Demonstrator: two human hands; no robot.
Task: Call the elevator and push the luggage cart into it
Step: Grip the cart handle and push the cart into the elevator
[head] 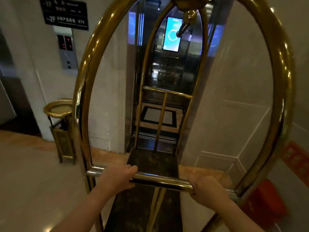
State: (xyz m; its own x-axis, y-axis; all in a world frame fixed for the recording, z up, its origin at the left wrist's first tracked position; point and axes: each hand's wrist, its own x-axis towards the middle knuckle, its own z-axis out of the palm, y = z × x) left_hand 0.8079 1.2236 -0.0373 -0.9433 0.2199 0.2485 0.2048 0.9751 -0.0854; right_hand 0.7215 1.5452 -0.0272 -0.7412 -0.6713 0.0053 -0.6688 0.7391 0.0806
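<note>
Left hand (117, 177) and right hand (207, 190) clasp the push bar (160, 179) of the luggage cart (152, 163). Its far end stands at the open elevator (167, 72) threshold: calling appears done, pushing in remains.

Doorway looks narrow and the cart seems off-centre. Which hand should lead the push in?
Probably the left hand: the ash bin stands close left, and the open elevator lies slightly right. Right hand steadies.
</note>
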